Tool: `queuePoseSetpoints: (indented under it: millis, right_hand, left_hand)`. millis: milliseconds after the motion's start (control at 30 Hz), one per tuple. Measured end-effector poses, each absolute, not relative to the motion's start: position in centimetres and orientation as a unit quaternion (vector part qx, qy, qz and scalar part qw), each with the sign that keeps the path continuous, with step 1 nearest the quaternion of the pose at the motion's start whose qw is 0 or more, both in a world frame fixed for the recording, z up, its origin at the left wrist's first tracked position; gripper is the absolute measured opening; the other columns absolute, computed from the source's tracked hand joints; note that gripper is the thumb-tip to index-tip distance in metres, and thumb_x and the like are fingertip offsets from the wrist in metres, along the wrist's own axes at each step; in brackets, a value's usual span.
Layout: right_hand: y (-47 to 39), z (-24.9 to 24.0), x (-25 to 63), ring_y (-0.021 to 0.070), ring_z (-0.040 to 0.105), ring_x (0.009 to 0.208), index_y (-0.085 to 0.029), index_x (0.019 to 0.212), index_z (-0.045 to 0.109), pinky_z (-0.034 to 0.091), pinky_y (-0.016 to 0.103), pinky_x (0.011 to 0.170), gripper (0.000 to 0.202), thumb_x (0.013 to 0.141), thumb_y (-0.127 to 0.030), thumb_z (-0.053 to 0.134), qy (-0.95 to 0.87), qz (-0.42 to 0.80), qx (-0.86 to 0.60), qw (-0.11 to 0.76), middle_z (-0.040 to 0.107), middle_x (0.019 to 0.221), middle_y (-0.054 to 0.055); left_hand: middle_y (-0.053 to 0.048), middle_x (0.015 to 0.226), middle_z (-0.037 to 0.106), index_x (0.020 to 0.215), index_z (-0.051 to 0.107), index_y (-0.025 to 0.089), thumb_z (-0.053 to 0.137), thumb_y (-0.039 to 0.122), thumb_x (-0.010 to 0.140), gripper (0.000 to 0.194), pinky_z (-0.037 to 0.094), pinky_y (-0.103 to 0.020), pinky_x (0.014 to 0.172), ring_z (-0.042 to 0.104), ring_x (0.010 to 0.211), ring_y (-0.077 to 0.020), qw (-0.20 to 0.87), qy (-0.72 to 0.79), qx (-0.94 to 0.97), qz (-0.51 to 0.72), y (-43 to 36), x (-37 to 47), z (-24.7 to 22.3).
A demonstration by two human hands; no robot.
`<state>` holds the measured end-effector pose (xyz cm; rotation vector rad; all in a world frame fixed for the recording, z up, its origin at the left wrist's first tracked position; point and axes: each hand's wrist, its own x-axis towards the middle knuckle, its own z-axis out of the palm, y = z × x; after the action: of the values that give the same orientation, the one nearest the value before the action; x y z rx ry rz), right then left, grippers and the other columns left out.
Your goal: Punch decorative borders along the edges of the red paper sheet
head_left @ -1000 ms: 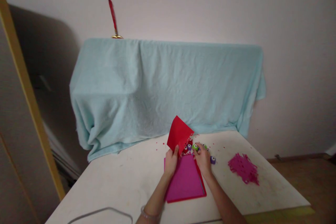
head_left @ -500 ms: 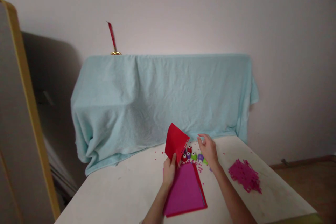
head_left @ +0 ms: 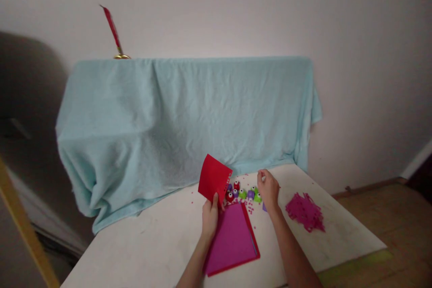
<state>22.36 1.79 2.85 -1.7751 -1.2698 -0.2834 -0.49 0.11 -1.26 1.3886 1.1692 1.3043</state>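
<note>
My left hand (head_left: 209,219) is closed on a red sheet of paper (head_left: 213,177), thumb on its front. Small cut-outs run along the sheet's right edge. Above the table my right hand (head_left: 269,190) is raised, thumb and fingers drawn together; whatever is between them is too small to make out. Between the hands stands a cluster of small red, purple and green round pieces (head_left: 242,194) with white, eye-like tops. Tiny pink and red paper bits (head_left: 250,209) lie scattered around them. Under my left hand rests a stack of magenta sheets (head_left: 231,240) with red edges showing below.
A heap of magenta paper strips (head_left: 305,212) lies on the white table (head_left: 151,243) at the right. Behind, a light blue cloth (head_left: 189,117) covers a large object, with a red tassel ornament (head_left: 112,29) on top. A yellow-edged panel (head_left: 25,229) stands at the left.
The view has turned to the right. My right hand has moved a little right, away from the round pieces, its fingertips closer together. My left hand still holds the red paper.
</note>
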Motion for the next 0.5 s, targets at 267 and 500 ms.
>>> queuePoseSetpoints:
  millis: [267, 500]
  right_hand:
    - [0.8, 3.8, 30.1, 0.0181, 0.059, 0.061, -0.018, 0.082, 0.066, 0.036, 0.026, 0.058, 0.034, 0.084, -0.045, 0.045, -0.519, 0.082, -0.752, 0.398, 0.064, 0.059, 0.004]
    - [-4.3, 5.2, 30.7, 0.0185, 0.060, 0.063, -0.021, 0.088, 0.068, 0.039, 0.026, 0.057, 0.030, 0.074, -0.047, 0.059, -0.619, 0.155, -0.687, 0.347, 0.068, 0.071, 0.005]
  left_hand:
    - [-0.005, 0.058, 0.059, 0.063, 0.057, 0.015, 0.037, 0.058, 0.086, 0.053, 0.039, -0.027, 0.059, 0.053, 0.057, -0.0174, 0.422, 0.475, 0.554, 0.538, -0.1, -1.1, -0.9]
    - [-0.004, 0.058, 0.059, 0.067, 0.060, 0.014, 0.042, 0.063, 0.082, 0.054, 0.039, -0.027, 0.055, 0.052, 0.054, -0.0166, 0.414, 0.502, 0.516, 0.557, 0.5, -1.1, -1.4]
